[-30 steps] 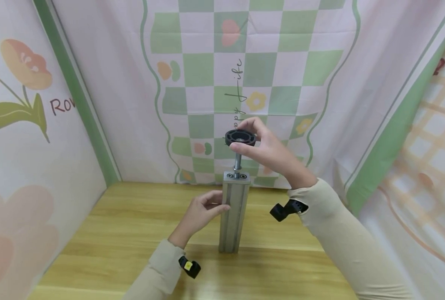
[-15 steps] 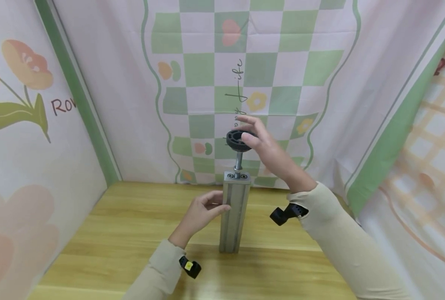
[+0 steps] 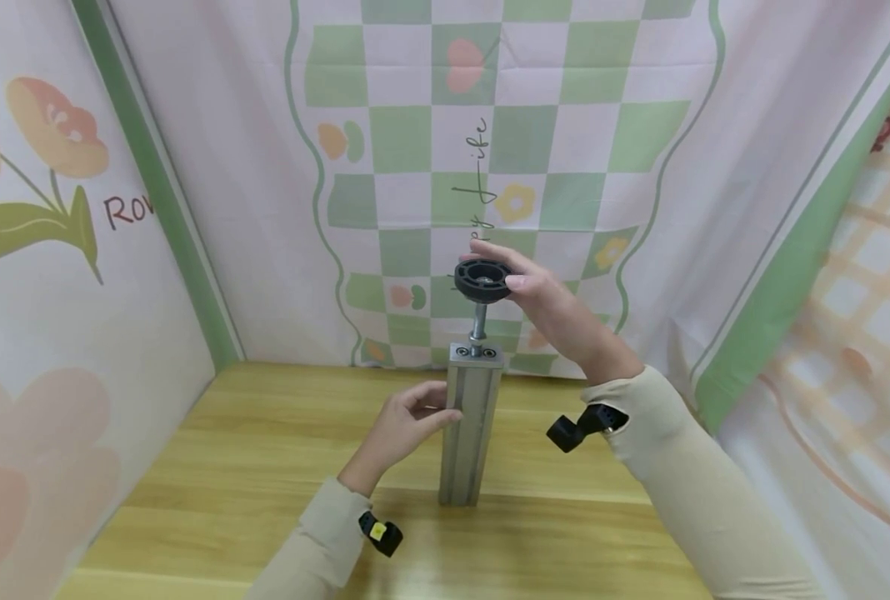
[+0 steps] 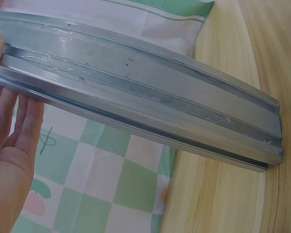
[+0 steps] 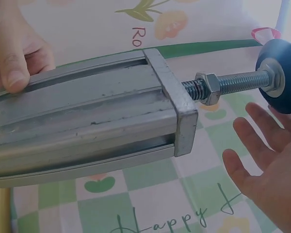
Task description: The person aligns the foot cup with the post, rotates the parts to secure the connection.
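An aluminium profile (image 3: 466,433) stands upright on the wooden table, with a metal end plate (image 3: 477,357) on top. My left hand (image 3: 400,429) grips it at mid-height, thumb on the near face and fingers behind. From the plate rises a threaded rod (image 5: 242,81) with a hex nut (image 5: 211,89) close above it. A round black levelling foot (image 3: 482,281) caps the rod, its hollow underside facing up. My right hand (image 3: 553,304) is at the foot's right side, fingers extended behind it and thumb by the rim. Whether the thumb touches cannot be told.
The wooden table (image 3: 250,467) ends at a checkered cloth (image 3: 400,200) hanging behind. A printed panel (image 3: 32,317) borders the left side, and another cloth (image 3: 827,350) hangs on the right.
The right fingers have loosened from the levelling foot's rim and straightened, and the thumb has swung across it to the right side. The left hand keeps its hold on the profile.
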Motion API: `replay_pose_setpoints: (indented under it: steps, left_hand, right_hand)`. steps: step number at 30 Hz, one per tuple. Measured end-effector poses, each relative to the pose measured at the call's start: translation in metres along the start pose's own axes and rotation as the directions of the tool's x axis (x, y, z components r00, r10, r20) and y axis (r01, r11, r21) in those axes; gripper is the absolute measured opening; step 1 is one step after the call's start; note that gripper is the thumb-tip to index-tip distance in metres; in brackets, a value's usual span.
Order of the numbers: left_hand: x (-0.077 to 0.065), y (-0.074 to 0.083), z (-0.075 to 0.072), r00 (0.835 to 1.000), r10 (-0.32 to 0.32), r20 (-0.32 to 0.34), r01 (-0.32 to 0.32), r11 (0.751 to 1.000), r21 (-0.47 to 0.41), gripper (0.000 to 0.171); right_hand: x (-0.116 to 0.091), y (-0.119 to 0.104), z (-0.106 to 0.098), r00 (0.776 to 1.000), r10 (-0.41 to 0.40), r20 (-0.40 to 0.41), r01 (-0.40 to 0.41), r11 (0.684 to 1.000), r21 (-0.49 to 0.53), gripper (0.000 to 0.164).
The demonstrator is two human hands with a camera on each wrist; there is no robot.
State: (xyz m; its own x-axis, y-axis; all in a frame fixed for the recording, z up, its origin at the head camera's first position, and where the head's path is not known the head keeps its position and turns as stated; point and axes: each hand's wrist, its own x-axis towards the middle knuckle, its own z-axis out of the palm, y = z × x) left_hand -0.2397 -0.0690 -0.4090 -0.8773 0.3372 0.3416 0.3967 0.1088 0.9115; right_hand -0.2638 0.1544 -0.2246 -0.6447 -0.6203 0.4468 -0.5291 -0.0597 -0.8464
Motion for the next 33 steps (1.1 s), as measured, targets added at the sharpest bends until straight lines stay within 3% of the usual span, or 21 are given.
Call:
replay_pose_setpoints:
  steps: [11, 21, 33]
  left_hand:
    - [-0.001, 0.001, 0.001, 1.000, -0.003, -0.005, 0.003, 1.000, 0.005, 0.033]
    - [-0.001, -0.001, 0.002, 1.000, 0.007, -0.003, -0.007, 1.000, 0.004, 0.034]
    - [-0.001, -0.004, 0.001, 0.999, 0.044, 0.009, -0.044, 0.999, 0.012, 0.033]
  right_hand:
    - [-0.006, -0.002, -0.001, 0.999, 0.016, -0.033, -0.020, 0.989, -0.143, 0.053]
    - [-0.007, -0.003, 0.006, 0.993, 0.073, -0.092, -0.079, 0.995, -0.063, 0.051]
    - [-0.005, -0.004, 0.011, 0.977, 0.130, -0.168, -0.140, 0.989, -0.048, 0.052]
